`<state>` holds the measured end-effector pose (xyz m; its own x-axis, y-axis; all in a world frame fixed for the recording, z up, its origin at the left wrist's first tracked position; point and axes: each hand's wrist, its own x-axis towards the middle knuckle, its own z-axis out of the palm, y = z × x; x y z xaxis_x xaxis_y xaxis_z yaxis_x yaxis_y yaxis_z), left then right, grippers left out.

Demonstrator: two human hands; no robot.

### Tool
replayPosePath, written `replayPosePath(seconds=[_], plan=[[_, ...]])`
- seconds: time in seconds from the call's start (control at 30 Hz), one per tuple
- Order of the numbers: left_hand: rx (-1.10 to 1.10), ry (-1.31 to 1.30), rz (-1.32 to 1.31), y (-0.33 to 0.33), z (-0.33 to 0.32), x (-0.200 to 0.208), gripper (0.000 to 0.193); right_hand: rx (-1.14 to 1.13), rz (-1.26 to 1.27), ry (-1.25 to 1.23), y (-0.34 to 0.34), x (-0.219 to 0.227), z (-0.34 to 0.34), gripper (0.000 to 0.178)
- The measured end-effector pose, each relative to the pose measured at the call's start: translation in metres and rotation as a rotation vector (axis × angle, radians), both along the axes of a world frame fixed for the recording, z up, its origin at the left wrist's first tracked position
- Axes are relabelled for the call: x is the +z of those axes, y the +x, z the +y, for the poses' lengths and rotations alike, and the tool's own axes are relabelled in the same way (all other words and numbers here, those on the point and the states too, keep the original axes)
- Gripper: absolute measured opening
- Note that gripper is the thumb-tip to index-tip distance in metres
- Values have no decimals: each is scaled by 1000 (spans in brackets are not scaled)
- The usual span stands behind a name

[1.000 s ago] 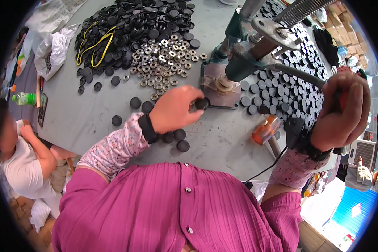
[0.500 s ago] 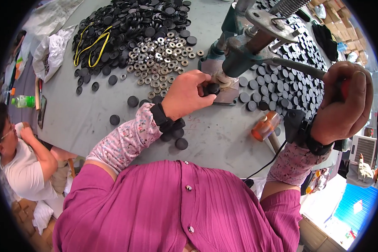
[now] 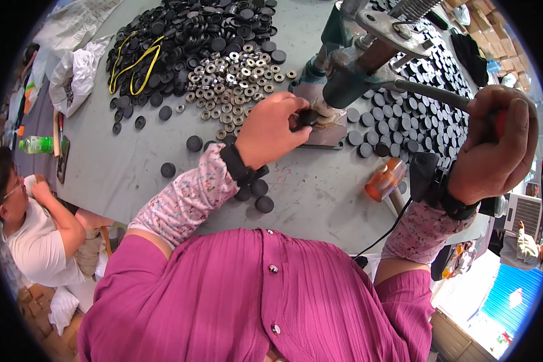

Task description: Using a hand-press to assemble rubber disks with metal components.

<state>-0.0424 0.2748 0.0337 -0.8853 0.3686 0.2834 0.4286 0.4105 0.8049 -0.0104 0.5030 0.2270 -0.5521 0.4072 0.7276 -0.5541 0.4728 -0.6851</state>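
Observation:
My left hand (image 3: 274,130) pinches a small round black cap (image 3: 308,117) at the base of a green hand press (image 3: 344,87). The cap is beside the press's worn, pale-wrapped lower seat (image 3: 327,113), and the fingers partly cover it. My right hand (image 3: 501,136) is closed around the red-ended grip (image 3: 501,123) of the press lever (image 3: 434,93), off to the right. Left of the press lie metal ring bearings (image 3: 238,78) in a loose heap. Behind them spreads a large pile of black caps (image 3: 187,36).
Many round black pieces (image 3: 398,114) cover the table right of the press. An orange translucent jar (image 3: 385,180) lies nearer me. A few black caps (image 3: 263,204) sit by my left forearm. A yellow strap (image 3: 143,75) rests on the cap pile. Another person (image 3: 42,235) sits at the left.
My left hand still holds the black cap by the press, tilted slightly differently. My right hand stays on the lever grip. The whole view has shifted a little.

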Motion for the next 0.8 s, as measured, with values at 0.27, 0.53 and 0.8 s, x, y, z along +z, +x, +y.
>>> replayPosePath(seconds=[0.27, 0.53, 0.8], plan=[[-8, -68, 65, -17, 18, -17, 36, 45, -6, -23, 4, -1, -1, 29], [-22, 98, -36, -24, 24, -19, 39, 183, 137, 18, 12, -19, 6, 27], [-57, 134, -152, -24, 19, -17, 41, 153, 40, 125, 76, -84, 4, 46]])
